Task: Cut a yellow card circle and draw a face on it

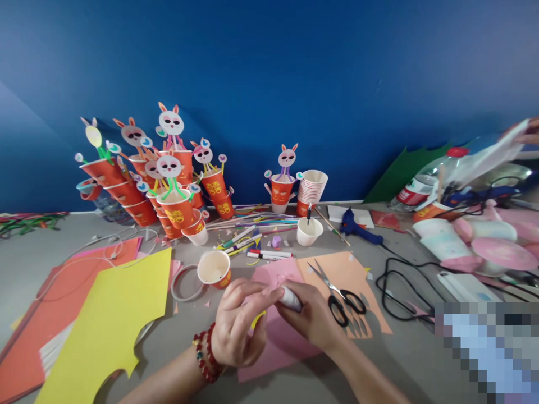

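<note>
Over the pink paper sheet (290,336), my right hand (314,320) is closed around a small white rounded tube (290,299); much of it is hidden by the fingers. My left hand (242,322), with red bead bracelets at the wrist, has its fingers curled in. Its fingertips reach the near end of the tube, and a small yellow piece (257,320) shows between thumb and fingers. Black-handled scissors (337,289) lie partly open on the orange paper (370,314), just right of my right hand. A white paper cup (214,270) stands beyond my left hand.
Red cups with rabbit-face figures (172,207) stand stacked at back left. Markers (269,255), a cup stack (312,185) and a blue glue gun (356,227) lie farther back. Yellow paper (105,314) covers the left. At right are black cables (391,286) and a person's hand (531,132).
</note>
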`<state>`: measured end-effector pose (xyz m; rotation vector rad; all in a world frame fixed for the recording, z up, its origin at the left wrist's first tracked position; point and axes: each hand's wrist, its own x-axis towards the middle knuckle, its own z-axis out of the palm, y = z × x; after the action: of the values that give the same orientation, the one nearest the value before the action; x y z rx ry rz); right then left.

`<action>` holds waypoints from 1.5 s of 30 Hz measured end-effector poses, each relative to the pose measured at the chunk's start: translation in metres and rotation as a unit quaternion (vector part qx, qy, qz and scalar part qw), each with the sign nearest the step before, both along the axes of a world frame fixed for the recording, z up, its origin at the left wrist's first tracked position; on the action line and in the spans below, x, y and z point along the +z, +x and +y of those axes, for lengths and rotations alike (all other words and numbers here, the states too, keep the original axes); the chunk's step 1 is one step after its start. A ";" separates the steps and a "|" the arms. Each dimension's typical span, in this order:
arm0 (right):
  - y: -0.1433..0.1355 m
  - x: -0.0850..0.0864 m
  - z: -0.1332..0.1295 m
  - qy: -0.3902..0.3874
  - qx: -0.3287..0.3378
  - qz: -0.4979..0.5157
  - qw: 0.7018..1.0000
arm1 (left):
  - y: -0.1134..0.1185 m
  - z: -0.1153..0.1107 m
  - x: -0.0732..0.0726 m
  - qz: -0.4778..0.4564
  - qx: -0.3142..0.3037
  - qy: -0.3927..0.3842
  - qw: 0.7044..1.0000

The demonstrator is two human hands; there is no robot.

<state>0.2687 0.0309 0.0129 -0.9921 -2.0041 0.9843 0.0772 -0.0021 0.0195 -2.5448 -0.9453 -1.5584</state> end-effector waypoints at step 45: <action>0.004 -0.004 0.003 0.028 -0.022 -0.031 0.999 | -0.002 0.000 -0.003 -0.029 -0.057 -0.022 0.998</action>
<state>0.2728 0.0339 0.0091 -1.0436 -2.0411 0.8791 0.0755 -0.0017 0.0160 -2.6409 -0.8644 -1.6659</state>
